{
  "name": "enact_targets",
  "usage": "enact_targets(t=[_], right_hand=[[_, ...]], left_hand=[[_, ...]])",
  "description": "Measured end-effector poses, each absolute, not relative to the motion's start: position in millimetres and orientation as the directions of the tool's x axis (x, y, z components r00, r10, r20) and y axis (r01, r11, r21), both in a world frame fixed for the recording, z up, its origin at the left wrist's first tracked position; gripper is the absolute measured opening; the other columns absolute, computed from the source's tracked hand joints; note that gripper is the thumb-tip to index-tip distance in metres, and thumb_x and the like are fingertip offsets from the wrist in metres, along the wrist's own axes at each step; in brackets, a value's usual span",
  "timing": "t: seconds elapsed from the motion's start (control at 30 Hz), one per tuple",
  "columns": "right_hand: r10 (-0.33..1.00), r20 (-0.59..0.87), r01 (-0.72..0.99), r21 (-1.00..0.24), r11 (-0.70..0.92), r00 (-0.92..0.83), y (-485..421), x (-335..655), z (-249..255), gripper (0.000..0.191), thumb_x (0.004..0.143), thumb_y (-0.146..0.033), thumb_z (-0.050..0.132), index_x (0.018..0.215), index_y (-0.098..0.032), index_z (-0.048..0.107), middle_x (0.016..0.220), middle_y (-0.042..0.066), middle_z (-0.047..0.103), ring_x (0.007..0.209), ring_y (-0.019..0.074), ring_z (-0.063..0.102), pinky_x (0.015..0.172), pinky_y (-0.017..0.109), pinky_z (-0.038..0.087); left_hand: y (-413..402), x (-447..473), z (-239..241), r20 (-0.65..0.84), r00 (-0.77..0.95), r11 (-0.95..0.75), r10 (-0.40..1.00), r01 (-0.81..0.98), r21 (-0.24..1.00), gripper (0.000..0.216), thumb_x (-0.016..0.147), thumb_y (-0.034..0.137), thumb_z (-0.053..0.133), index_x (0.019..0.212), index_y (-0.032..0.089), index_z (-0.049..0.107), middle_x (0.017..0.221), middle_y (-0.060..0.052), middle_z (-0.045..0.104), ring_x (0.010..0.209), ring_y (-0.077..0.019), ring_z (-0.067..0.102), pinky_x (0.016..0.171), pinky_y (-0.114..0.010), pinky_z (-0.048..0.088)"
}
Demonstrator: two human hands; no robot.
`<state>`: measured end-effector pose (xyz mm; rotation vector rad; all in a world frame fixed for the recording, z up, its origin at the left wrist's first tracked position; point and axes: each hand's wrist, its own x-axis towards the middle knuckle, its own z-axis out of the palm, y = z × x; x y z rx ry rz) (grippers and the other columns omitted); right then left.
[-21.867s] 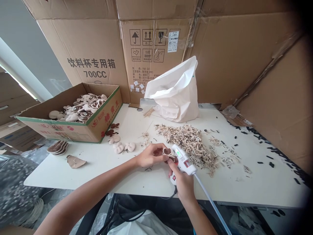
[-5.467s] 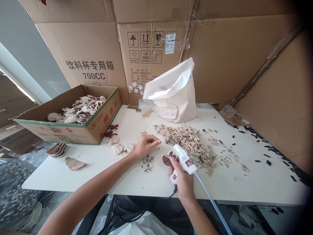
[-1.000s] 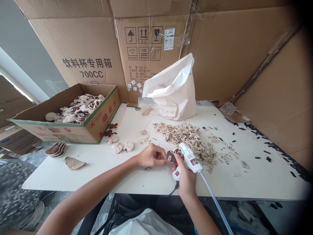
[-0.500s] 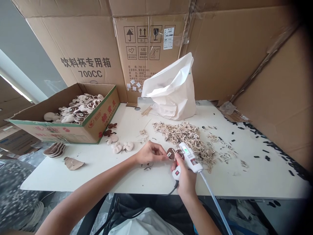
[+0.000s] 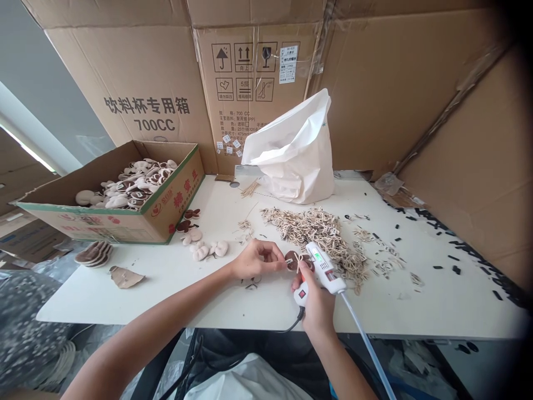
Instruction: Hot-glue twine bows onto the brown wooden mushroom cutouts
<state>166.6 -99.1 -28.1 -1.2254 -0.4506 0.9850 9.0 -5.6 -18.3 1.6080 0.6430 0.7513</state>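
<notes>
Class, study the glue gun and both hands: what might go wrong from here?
The left hand is near the glue gun, which could burn it if hot.
Stray glue might stick to the heap of cream cords beside the glue gun.
The black cable near the edge of the table could snag.

The grip of the left hand (image 5: 257, 260), held apart seconds ago, is now brought to the edge of the brown piece (image 5: 292, 259). A small white tag (image 5: 288, 261), unseen then, is borne there.
</notes>
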Motion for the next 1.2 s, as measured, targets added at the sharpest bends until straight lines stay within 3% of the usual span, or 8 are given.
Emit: enact_targets(t=[0.47,1.2], right_hand=[[0.809,-0.222,-0.373,-0.928,-0.004,0.544,-98.5,166.0,-23.7,0.046,0.068,-0.051,0.094,0.089,-0.018,0.069,0.050,-0.004,0.058,0.043,0.0128,0.050,0.040,0.022,0.036],[0.818,-0.214,-0.346,-0.938,-0.020,0.533,-97.6,166.3,-25.3,0.050,0.067,-0.053,0.093,0.093,-0.017,0.070,0.049,-0.004,0.056,0.042,0.0136,0.049,0.039,0.023,0.035]], left_hand=[[-5.2,5.5,-14.0,0.171,0.668,-0.218,0.724,-0.013,0.976,0.022,0.089,0.031,0.073,0.090,0.009,0.074,0.081,-0.008,0.072,0.063,-0.0093,0.055,0.058,-0.022,0.043],[-7.7,6.1,-10.0,0.160,0.700,-0.293,0.696,0.074,0.953,0.018,0.085,0.027,0.075,0.088,0.009,0.077,0.067,-0.004,0.069,0.053,-0.0072,0.050,0.052,-0.020,0.042]])
